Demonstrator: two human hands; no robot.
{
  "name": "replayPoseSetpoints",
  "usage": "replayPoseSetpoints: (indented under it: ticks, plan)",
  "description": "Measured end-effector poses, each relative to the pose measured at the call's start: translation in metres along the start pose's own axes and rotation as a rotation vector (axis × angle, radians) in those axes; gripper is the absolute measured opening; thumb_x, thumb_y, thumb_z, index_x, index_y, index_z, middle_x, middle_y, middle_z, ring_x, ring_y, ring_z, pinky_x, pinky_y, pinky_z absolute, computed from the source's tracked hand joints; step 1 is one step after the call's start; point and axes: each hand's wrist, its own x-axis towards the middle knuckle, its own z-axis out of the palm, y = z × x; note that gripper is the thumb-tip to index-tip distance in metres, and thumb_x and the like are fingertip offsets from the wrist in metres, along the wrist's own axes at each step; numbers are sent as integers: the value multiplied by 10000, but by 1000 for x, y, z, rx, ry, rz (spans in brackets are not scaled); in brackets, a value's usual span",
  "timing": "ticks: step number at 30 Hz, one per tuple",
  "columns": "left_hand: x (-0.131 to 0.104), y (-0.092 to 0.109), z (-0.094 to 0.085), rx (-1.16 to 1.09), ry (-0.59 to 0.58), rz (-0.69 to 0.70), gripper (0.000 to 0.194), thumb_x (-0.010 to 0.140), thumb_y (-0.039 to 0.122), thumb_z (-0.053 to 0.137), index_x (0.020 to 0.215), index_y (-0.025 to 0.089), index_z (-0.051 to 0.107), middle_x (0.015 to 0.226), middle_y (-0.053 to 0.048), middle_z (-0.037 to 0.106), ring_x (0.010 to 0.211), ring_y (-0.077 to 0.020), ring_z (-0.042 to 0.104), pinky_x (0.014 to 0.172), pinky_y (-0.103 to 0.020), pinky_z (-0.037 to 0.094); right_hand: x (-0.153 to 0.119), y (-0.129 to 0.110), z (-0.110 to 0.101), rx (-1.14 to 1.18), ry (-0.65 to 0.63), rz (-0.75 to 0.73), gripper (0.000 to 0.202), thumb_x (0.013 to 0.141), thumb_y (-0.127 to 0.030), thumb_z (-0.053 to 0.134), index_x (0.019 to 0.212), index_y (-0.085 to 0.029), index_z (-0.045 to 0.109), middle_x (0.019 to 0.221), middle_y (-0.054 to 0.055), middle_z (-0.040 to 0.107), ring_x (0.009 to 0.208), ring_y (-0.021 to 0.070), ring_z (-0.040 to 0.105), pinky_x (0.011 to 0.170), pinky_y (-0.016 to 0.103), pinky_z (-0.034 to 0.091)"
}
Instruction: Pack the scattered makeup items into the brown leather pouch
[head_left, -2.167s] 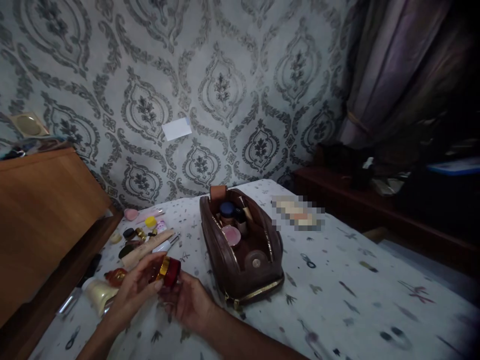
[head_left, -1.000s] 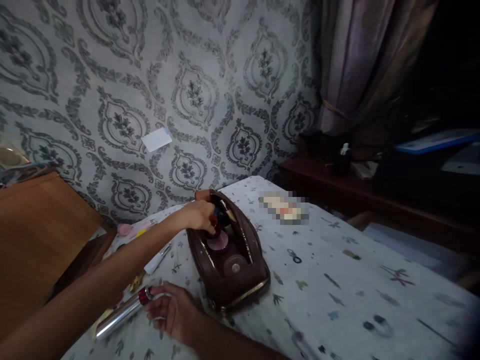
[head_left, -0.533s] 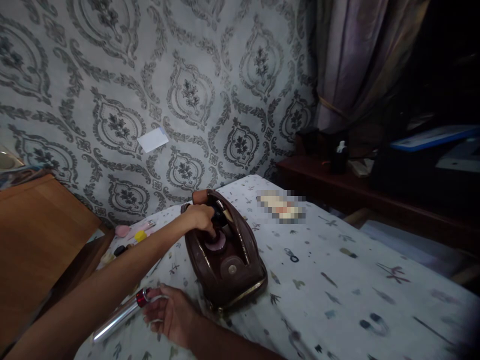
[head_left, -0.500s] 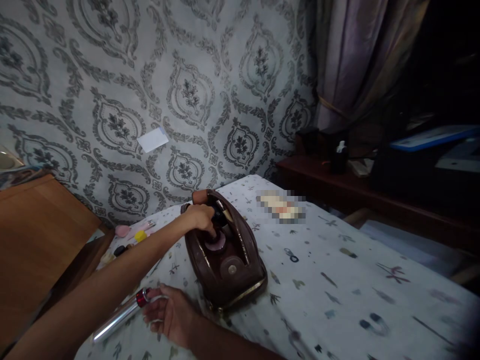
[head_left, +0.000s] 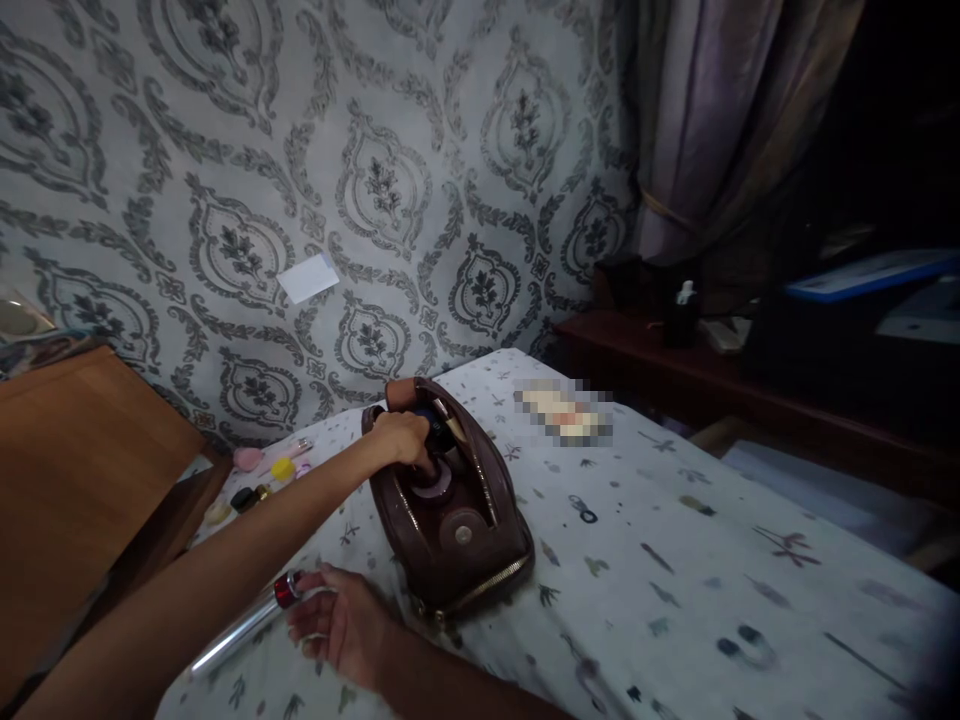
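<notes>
My left hand (head_left: 405,440) reaches into an unzipped brown leather bag (head_left: 480,555), its fingers curled down and closed on a round purplish item (head_left: 433,487); the fingertips are partly hidden. Beside it in the bag are a dark bottle-like thing and a makeup brush (head_left: 454,428). Near the bag's front corner, my right hand (head_left: 337,625) rests palm up with fingers loosely apart. By its fingertips, a silver tube (head_left: 236,637) with a red band lies slanted on the patterned sheet (head_left: 630,620); whether they touch is unclear.
Several small cosmetics, including a yellow-capped pot (head_left: 283,468) and a pink sponge (head_left: 248,458), lie beyond my left forearm. A blurred-out object (head_left: 566,412) lies right of the bag. A wooden panel (head_left: 90,500) borders the left; a dark red shelf (head_left: 600,340) stands at right.
My left hand has shifted slightly inside the bag, and the round purplish item looks tilted a little differently. My right hand stays nearly still.
</notes>
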Motion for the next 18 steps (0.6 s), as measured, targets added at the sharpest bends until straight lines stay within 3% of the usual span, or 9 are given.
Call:
replayPoseSetpoints:
  ticks: [6,11,15,18]
  plan:
    - [0,-2,0,22,-32,8,569,635,503,763,1070,142,703,1071,-161,719,989,-313,683,826,-369,552,2,1,-4,-1,-38,-8,374,934,-353,370,811,-130,644,624,54,678,517,140,621,524,236,348]
    - [1,0,1,34,-20,-16,481,654,449,762,1049,179,709,1117,-150,708,1008,-299,679,824,-351,550,3,1,-4,3,-20,-9,403,945,-320,320,798,-128,642,603,55,669,507,140,612,525,243,337]
    - [2,-2,2,17,-16,-19,522,619,489,777,1041,189,709,1100,-143,715,990,-297,685,817,-349,550,3,2,-5,8,-44,-24,354,914,-374,415,802,-129,645,621,57,675,526,142,620,536,241,342]
    - [2,-5,3,7,-6,4,548,601,533,778,1013,175,717,1085,-147,720,992,-307,684,810,-353,551,3,3,-5,5,-35,-26,375,931,-360,379,812,-127,648,621,55,673,524,141,621,538,244,350]
